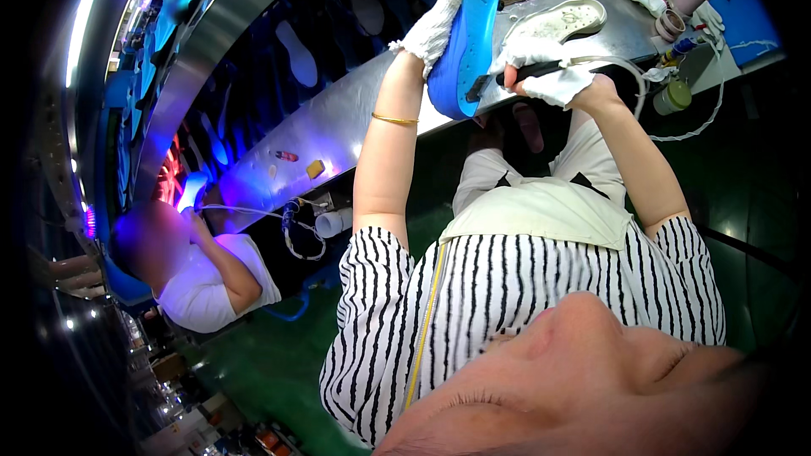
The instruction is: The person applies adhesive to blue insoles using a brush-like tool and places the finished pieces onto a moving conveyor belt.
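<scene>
Left hand: white-gloved, fingers wrapped shut around the blue shoe sole's upper edge, so the sole is kept upright at 12 o'clock
Right hand: gloved, closed on a dark-handled tool; its tip is pressed against the sole's side
White shoe: laid on the metal bench at 1 o'clock, within reach

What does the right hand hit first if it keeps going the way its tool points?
The right hand holds a dark-handled tool aimed leftward at the blue shoe sole held up by the left hand. The sole comes first; the tip looks to be already at its edge, though depth is unclear.
</scene>
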`<move>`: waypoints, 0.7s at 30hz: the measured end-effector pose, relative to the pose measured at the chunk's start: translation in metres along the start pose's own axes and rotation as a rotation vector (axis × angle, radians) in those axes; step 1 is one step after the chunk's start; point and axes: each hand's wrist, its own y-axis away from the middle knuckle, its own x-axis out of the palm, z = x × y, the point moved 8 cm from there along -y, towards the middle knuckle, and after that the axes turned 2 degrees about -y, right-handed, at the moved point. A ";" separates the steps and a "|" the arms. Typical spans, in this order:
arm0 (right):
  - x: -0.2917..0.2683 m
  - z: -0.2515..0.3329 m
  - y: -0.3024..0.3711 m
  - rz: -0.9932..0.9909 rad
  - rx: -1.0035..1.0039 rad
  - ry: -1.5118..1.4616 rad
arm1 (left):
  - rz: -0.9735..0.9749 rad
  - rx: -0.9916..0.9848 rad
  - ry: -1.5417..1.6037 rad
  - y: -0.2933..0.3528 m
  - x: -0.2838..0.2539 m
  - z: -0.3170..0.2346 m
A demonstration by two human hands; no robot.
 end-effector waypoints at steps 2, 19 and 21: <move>-0.003 -0.009 -0.001 -0.011 0.067 -0.070 | -0.016 -0.012 -0.018 0.000 -0.002 -0.001; -0.056 -0.021 0.009 -0.309 0.044 -0.398 | 0.411 0.583 0.714 0.074 -0.011 -0.054; -0.050 -0.019 0.013 -0.359 -0.019 -0.374 | 0.435 0.527 0.714 0.089 0.001 -0.039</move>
